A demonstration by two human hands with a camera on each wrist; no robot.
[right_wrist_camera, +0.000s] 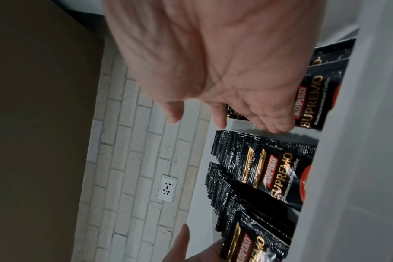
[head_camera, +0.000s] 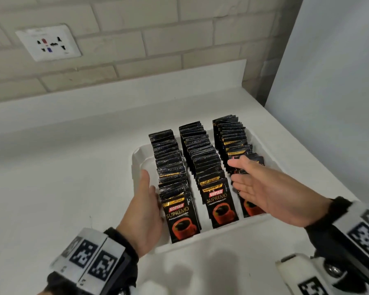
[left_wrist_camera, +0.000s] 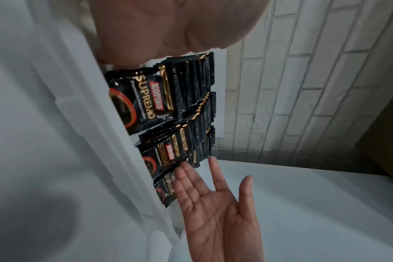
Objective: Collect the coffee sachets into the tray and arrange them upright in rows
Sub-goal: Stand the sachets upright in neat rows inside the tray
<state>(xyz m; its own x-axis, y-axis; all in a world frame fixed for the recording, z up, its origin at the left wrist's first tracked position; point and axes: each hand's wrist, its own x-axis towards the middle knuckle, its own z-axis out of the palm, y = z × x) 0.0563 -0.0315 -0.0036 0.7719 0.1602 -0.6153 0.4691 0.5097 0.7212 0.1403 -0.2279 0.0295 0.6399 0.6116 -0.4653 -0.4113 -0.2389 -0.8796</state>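
Neither hand grips anything. Left hand (head_camera: 146, 206) lies flat along the left row of coffee sachets (head_camera: 211, 179), likely bracing them upright; right hand (head_camera: 264, 191), palm open, touches the right row. All three rows stand inside the white tray (head_camera: 139, 154).

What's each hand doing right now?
Left hand: open, flat against the left sachet row.
Right hand: open, holding nothing, at the right sachet row.
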